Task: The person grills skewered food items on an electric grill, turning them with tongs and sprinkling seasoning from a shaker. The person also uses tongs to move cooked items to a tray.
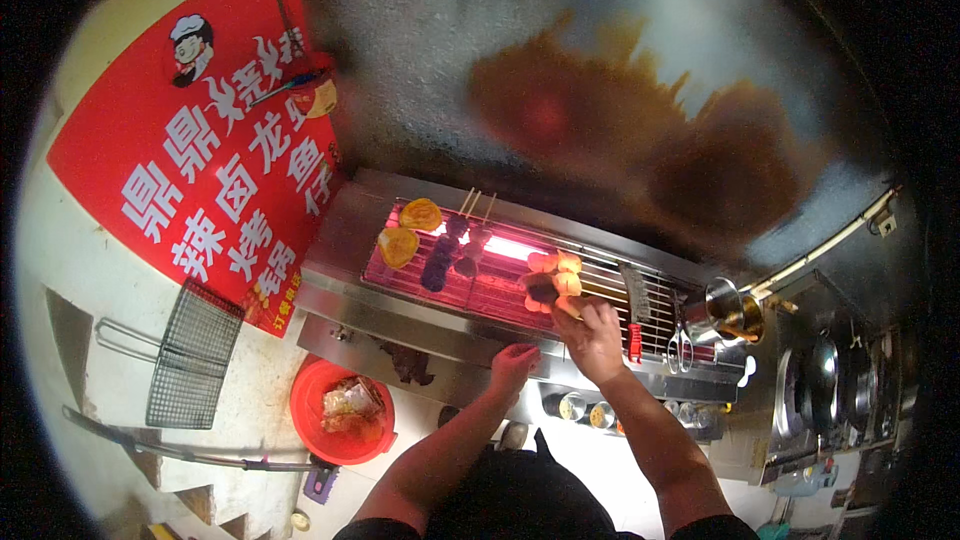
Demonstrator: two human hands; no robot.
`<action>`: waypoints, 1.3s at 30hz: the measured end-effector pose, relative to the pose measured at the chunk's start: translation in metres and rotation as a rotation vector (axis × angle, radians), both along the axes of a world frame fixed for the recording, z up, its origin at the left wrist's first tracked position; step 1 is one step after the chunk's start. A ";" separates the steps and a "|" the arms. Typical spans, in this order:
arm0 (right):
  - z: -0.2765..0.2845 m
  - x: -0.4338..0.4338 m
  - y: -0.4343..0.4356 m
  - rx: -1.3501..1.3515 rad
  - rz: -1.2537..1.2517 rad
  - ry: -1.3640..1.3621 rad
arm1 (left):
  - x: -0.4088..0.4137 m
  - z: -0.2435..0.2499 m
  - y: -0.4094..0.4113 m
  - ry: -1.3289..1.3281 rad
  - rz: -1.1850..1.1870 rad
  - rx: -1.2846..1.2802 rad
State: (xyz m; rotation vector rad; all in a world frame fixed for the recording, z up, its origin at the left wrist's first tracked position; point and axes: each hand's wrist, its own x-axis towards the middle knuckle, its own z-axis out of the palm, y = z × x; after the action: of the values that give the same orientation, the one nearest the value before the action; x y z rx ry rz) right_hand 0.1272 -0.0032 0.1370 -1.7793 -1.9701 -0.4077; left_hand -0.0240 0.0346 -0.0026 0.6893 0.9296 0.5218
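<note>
My right hand (591, 331) reaches over the front of the grill grate (480, 300), at the near end of skewered pale round food pieces (568, 283). A dark piece (541, 288) lies among them. My fingers hide the near ends, so a grip there cannot be made out. Curled at the grill's front edge is my left hand (514, 369), with no held thing visible. Dark skewered pieces (437, 262) lie farther left on the grate, bamboo stick ends pointing away. Two browned flat rounds (397, 247) rest at its left end. A heating element (510, 246) glows behind.
A wire brush with a red handle (635, 341) and scissors (680, 349) lie on the grate's right side. Metal containers (716, 304) stand at the right end. Seasoning jars (572, 406) sit below the front edge. A red bucket (300, 397) holding waste stands lower left.
</note>
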 end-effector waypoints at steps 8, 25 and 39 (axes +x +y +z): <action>-0.005 -0.017 -0.050 0.054 -0.029 0.158 | 0.000 -0.001 0.000 0.030 0.066 0.118; 0.013 0.026 -0.010 0.241 -0.048 0.305 | -0.005 0.021 0.025 0.218 -0.023 0.196; 0.015 0.013 -0.066 0.241 -0.180 0.366 | -0.025 0.060 0.016 -0.046 0.013 0.070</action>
State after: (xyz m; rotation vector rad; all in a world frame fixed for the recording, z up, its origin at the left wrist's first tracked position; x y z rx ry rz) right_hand 0.1403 -0.0696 0.1524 -1.7372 -1.4543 -0.3331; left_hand -0.0493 0.0509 0.0577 0.7319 0.8761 0.5813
